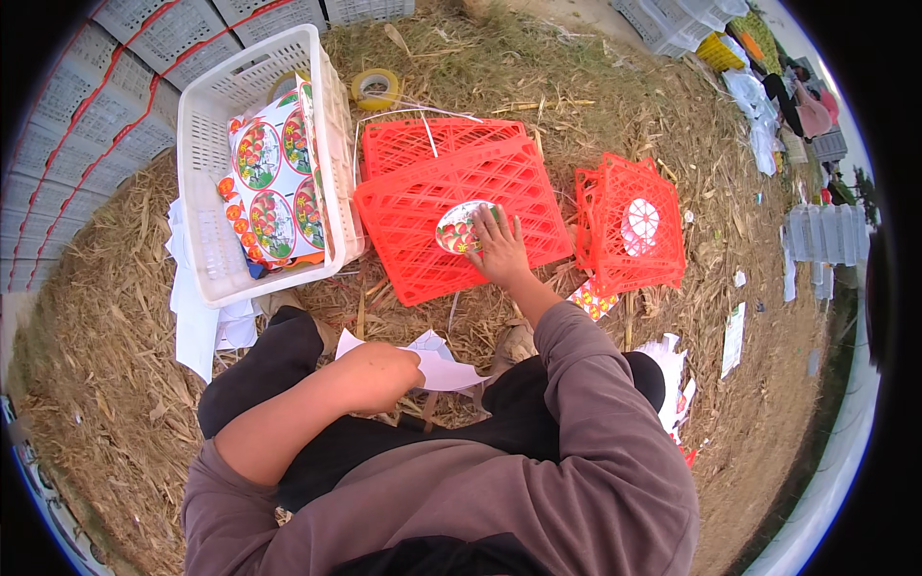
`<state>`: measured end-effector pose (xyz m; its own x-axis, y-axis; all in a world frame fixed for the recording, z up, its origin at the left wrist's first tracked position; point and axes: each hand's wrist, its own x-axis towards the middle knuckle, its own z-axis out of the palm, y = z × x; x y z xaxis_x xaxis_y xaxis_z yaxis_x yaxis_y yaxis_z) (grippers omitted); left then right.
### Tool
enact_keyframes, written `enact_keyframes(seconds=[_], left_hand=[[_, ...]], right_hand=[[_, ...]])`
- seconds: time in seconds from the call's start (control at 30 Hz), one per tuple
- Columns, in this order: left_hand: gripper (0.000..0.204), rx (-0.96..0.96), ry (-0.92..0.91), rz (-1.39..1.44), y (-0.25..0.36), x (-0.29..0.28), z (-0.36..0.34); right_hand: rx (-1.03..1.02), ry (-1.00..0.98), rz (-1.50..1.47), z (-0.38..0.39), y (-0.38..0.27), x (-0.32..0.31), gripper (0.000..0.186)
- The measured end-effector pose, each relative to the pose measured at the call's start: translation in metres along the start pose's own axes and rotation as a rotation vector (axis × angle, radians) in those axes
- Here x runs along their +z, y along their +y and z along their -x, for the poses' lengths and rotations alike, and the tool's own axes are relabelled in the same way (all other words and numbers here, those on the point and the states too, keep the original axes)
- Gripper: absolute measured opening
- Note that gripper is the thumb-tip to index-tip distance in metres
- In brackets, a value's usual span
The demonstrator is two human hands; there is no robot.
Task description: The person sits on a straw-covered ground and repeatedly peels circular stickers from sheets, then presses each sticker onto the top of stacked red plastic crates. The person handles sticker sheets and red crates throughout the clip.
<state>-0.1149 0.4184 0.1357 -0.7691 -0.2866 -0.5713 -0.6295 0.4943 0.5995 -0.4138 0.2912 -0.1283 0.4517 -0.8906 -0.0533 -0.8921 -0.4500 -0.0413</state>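
Note:
My right hand point(495, 250) lies with spread fingers on an oval fruit-print sticker point(453, 228) on the upper of two stacked red lattice plastic panels point(399, 230). My left hand point(382, 372), closed, holds a piece of white paper point(451, 374) low over my legs. To the left, a white plastic crate point(197, 163) holds printed sticker sheets point(271, 226) and small orange stickers. On the right sits a smaller red lattice stack point(615, 259) with a round white piece showing inside it.
Stacked grey crates point(96, 134) line the left. A yellow tape roll point(375, 101) lies behind the panels. Paper scraps point(672, 365) litter the straw-covered ground point(749, 413). More crates point(821, 235) stand at right, and a person point(807, 106) is at the far upper right.

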Motion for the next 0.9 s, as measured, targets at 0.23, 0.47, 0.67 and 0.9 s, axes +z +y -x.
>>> enact_keyframes(seconds=[0.23,0.47,0.67,0.9], left_hand=[[0.032,-0.044,0.047,0.014,-0.002,0.001,-0.007],[0.035,-0.063,0.000,0.004,0.001,-0.005,-0.011],[0.038,-0.060,0.039,-0.033,0.002,-0.008,-0.012],[0.032,-0.055,0.060,-0.027,0.004,-0.017,-0.012]], right_hand=[[-0.252,-0.298,0.142,0.059,0.008,-0.010,0.091],[-0.267,-0.303,0.133,0.036,0.023,-0.039,0.089],[-0.391,-0.179,0.065,0.001,0.056,-0.095,0.077],[-0.198,0.358,-0.108,-0.033,0.107,-0.168,0.050]])
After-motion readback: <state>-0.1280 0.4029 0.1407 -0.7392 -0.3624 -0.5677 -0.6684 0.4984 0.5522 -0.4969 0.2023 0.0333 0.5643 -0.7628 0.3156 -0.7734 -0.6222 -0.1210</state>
